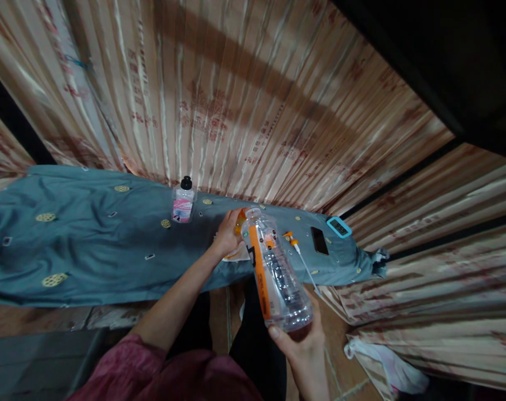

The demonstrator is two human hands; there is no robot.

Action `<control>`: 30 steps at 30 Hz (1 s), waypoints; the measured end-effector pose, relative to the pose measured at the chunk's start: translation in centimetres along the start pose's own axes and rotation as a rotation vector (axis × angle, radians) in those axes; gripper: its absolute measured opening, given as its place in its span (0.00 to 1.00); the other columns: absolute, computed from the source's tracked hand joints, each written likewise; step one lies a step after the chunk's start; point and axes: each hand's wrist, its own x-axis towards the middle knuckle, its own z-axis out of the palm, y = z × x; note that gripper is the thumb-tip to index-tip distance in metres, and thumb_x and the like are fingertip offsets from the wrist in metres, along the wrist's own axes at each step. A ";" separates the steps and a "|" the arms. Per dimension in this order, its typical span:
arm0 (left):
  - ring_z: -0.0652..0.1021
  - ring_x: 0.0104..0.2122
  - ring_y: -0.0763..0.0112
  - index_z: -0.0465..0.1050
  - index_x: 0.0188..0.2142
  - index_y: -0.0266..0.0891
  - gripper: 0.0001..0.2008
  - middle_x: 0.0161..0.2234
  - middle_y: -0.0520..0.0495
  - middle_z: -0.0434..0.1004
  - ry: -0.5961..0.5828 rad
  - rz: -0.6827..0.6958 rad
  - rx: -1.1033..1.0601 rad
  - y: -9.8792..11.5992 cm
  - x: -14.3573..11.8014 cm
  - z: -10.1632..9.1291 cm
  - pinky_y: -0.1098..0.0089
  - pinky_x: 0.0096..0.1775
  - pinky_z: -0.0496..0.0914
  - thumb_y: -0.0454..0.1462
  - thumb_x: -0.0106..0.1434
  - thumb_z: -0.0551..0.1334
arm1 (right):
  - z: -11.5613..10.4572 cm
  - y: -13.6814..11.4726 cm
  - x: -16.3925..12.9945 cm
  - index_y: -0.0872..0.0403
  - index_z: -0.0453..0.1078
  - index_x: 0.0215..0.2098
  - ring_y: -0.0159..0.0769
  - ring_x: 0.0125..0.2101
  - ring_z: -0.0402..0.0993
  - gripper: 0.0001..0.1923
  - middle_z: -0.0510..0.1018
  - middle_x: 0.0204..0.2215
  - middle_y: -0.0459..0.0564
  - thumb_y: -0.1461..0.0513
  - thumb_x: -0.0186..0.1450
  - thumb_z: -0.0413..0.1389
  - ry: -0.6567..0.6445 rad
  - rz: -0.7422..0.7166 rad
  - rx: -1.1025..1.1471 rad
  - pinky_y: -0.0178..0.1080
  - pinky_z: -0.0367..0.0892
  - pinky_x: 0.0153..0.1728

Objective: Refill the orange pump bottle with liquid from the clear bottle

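Both hands are occupied, out over the near edge of the cloth-covered bench. From where I stand, the right hand (305, 348) grips a large clear plastic bottle (278, 278) low down, thumb against the near side of its base. The left hand (227, 235) is up by the bottle's neck, fingers closed around an amber-orange piece (239, 221); most of that piece is hidden, so I can't tell its shape, or whether it touches the neck.

That bottle is held at a slant, its long axis running from the base at the person's right, close to the body, out to the neck on the left. Its mouth points away toward the pleated curtain (219, 111), with no cap on it. An orange label wraps one side, and the walls look see-through; whether any liquid sits at the base, I can't make out.

Past the left hand, a small clear bottle (183, 204) with a black cap and pink label stands upright on the teal cloth (89, 234). On the other side lies an orange pump head (294, 243), its thin white tube (306, 269) stretching back toward the person. Beyond it are a dark phone (319, 240) and a blue-framed digital clock (339, 226).
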 end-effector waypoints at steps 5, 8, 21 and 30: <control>0.78 0.51 0.49 0.70 0.56 0.42 0.36 0.51 0.42 0.74 0.001 0.006 0.012 -0.1 0.0 0.0 0.52 0.55 0.74 0.33 0.45 0.70 | 0.1 -0.2 0.0 0.53 0.63 0.56 0.48 0.42 0.85 0.42 0.84 0.46 0.56 0.55 0.47 0.73 -0.009 -0.010 0.004 0.42 0.80 0.43; 0.78 0.51 0.50 0.70 0.56 0.44 0.36 0.51 0.43 0.74 0.004 0.020 0.018 -0.1 -0.1 0.0 0.52 0.54 0.74 0.33 0.45 0.70 | 0.1 -0.2 0.0 0.53 0.64 0.56 0.48 0.42 0.85 0.41 0.84 0.46 0.56 0.54 0.47 0.73 -0.004 -0.024 -0.005 0.42 0.80 0.42; 0.78 0.50 0.51 0.70 0.56 0.42 0.35 0.50 0.43 0.74 0.009 0.020 0.035 -0.1 0.0 0.0 0.53 0.54 0.74 0.31 0.46 0.69 | 0.1 0.3 -0.1 0.54 0.65 0.57 0.48 0.41 0.84 0.42 0.84 0.45 0.55 0.55 0.47 0.74 0.004 -0.019 0.045 0.44 0.79 0.43; 0.78 0.49 0.53 0.69 0.56 0.43 0.34 0.49 0.44 0.74 0.006 0.038 0.039 0.1 0.0 0.0 0.54 0.53 0.75 0.32 0.47 0.70 | 0.1 0.0 -0.1 0.53 0.64 0.57 0.47 0.41 0.85 0.43 0.85 0.46 0.55 0.55 0.47 0.74 -0.006 0.000 0.050 0.43 0.80 0.42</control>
